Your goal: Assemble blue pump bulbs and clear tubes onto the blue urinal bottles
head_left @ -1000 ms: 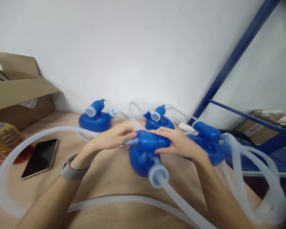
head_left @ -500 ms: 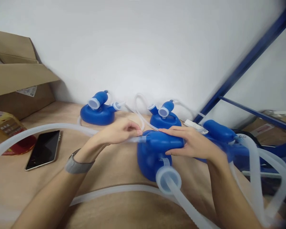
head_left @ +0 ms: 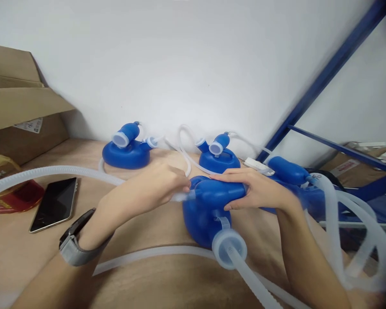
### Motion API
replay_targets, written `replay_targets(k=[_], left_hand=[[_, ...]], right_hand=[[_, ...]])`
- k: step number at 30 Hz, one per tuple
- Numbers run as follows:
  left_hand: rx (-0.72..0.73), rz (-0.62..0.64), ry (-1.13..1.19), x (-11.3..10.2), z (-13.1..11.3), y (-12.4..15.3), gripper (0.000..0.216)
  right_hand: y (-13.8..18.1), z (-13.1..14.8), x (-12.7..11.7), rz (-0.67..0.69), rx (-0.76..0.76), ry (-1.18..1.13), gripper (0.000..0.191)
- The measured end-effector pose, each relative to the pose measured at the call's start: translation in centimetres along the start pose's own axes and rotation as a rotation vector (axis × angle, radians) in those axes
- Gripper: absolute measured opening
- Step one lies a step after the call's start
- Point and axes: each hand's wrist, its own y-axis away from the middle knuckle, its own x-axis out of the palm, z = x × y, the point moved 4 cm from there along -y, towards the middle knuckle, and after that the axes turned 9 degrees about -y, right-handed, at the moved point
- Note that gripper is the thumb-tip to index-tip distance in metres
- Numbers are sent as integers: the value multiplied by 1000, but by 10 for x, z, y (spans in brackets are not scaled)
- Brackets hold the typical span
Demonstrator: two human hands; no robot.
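A blue plastic vessel (head_left: 202, 216) with a tubular top stands on the wooden table (head_left: 148, 231) in front of me. My right hand (head_left: 255, 189) grips its tubular top from the right. My left hand (head_left: 154, 186) pinches a thin clear tube (head_left: 180, 197) at the small port on the vessel's left end. A wide corrugated translucent hose (head_left: 244, 274) leaves the vessel's round front port (head_left: 229, 248) toward me. I wear a grey watch (head_left: 74, 246) on my left wrist.
Two more blue vessels (head_left: 126, 150) (head_left: 219, 156) stand by the white wall, a third (head_left: 292, 180) lies right with looping hoses (head_left: 357, 231). A black phone (head_left: 54, 204), a yellow-red packet (head_left: 3, 184) and a cardboard box (head_left: 22, 111) sit left. A blue metal frame (head_left: 324, 77) rises right.
My left forearm has turned and drawn nearer, and the fingers have closed tighter on the thin tube at the port. The right hand stays on the vessel. The view shifted slightly.
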Motion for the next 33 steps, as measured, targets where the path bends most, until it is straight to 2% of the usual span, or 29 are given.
replay_targets(k=[11, 17, 21, 25, 27, 30, 33], left_hand=[[67, 230, 326, 16, 31, 1, 29], [24, 356, 440, 24, 49, 4, 34], [-74, 270, 371, 14, 41, 6, 27], [-147, 183, 214, 8, 28, 5, 31], [-183, 191, 293, 13, 31, 3, 30], [-289, 236, 573, 28, 46, 2, 26], [-362, 251, 743, 40, 58, 3, 28]], right_hand=[[3, 11, 8, -28, -46, 28, 70], [-4, 9, 8, -28, -12, 29, 71], [-7, 8, 8, -36, 1, 34, 76], [-9, 4, 9, -28, 15, 3, 79], [-9, 2, 10, -30, 24, -15, 79], [-7, -1, 10, -31, 39, -32, 77], [-5, -1, 9, -28, 40, -33, 76]])
